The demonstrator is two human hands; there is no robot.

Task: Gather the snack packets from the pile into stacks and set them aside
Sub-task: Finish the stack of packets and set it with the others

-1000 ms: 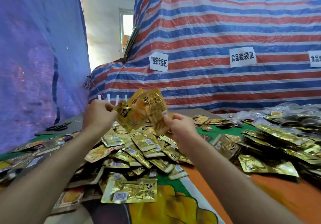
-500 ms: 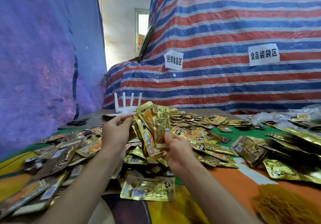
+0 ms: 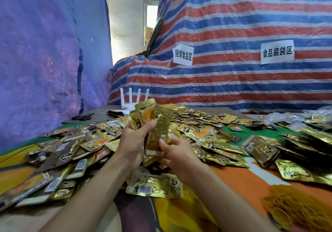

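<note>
A bunch of gold foil snack packets (image 3: 156, 123) stands upright between my two hands above the table. My left hand (image 3: 133, 141) grips the bunch from the left, thumb across its front. My right hand (image 3: 175, 151) pinches the bunch's lower right edge. Behind and around my hands a wide pile of loose gold packets (image 3: 201, 132) covers the table. One packet (image 3: 154, 186) lies flat just below my wrists, barcode up.
More packets (image 3: 59, 161) spread over the left side, and a heap of packets (image 3: 305, 141) lies at the right. A mound of orange rubber bands (image 3: 294, 208) sits at lower right. Black scissors (image 3: 83, 117) and a white router (image 3: 133, 99) stand at the back, before striped tarpaulin.
My hands have come closer together and squared the fanned packets into a tighter upright bunch. The camera view has swung left and dipped toward the table.
</note>
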